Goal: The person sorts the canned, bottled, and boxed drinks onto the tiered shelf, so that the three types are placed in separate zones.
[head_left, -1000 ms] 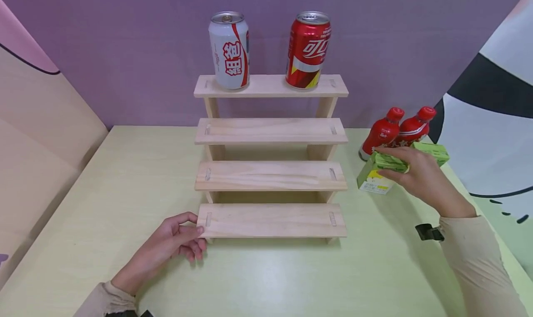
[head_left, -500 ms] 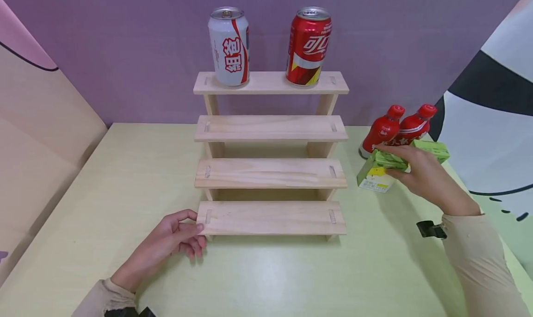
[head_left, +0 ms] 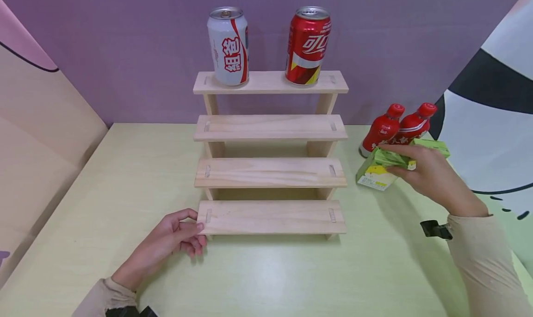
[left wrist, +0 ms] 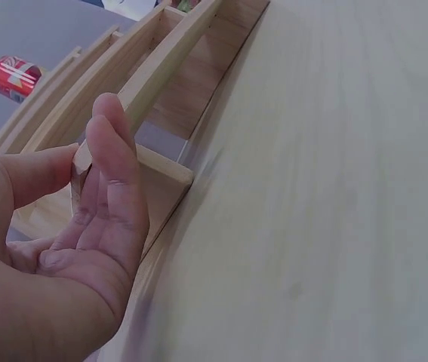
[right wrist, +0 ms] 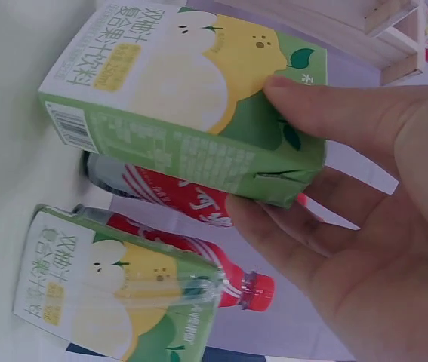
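Observation:
My left hand pinches the left end of the lowest board of a four-step wooden stand, thumb on top and fingers beneath; the left wrist view shows the same grip. At the right, my right hand grips a green, white and yellow juice carton near its top, thumb on one face and fingers across the other. The carton is slightly tilted. Beside it stands a matching juice carton, partly hidden behind my right hand in the head view. Two red-capped drink bottles stand just behind.
On the stand's top board are a white can at left and a red cola can at right. The three lower boards bear nothing. A purple backdrop rises behind, with printed panels at both sides of the pale table.
My right hand has shifted slightly right, its thumb sliding a little along the carton, which has gone from nearly upright to slightly tilted. My left hand keeps its hold on the stand.

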A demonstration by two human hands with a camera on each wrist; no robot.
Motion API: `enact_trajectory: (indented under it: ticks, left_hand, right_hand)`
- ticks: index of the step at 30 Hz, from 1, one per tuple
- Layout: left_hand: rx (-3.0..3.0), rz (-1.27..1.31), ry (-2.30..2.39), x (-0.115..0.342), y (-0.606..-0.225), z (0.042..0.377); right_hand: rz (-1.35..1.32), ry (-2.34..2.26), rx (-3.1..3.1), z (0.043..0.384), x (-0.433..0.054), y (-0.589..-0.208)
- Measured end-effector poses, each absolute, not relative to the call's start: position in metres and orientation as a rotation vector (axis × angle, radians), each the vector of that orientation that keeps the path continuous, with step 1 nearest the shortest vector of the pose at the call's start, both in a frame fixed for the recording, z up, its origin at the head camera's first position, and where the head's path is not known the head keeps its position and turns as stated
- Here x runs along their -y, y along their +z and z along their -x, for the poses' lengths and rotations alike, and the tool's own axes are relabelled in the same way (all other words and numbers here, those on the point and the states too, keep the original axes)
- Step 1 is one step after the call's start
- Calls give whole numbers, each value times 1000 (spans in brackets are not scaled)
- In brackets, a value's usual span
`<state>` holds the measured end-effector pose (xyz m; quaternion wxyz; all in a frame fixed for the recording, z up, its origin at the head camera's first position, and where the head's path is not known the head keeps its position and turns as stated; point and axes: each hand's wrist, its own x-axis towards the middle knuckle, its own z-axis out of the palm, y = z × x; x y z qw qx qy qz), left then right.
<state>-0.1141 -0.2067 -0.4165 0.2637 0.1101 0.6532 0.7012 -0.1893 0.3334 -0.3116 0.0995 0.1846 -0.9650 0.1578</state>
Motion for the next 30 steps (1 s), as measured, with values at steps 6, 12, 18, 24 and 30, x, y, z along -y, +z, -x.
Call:
enact_trajectory:
  ticks: [6, 12, 18, 24, 30]
  left_hand:
    - [-1764, -322, 1902, 207, -417, 114]
    - [-1764, -321, 1902, 206, -416, 115]
    - [-1769, -303, 1896, 206, -417, 115]
    - [-1765, -301, 1897, 206, -416, 115]
    - [-1771, -296, 1890, 206, -416, 115]
  right_hand:
    - [-576, 456, 2767, 184, -328, -301]
    - [-577, 463, 2714, 175, -323, -294]
    - [-597, 469, 2670, 168, -315, -285]
    - [-638, 451, 2606, 162, -309, -276]
    - [-660, 443, 2535, 155, -301, -267]
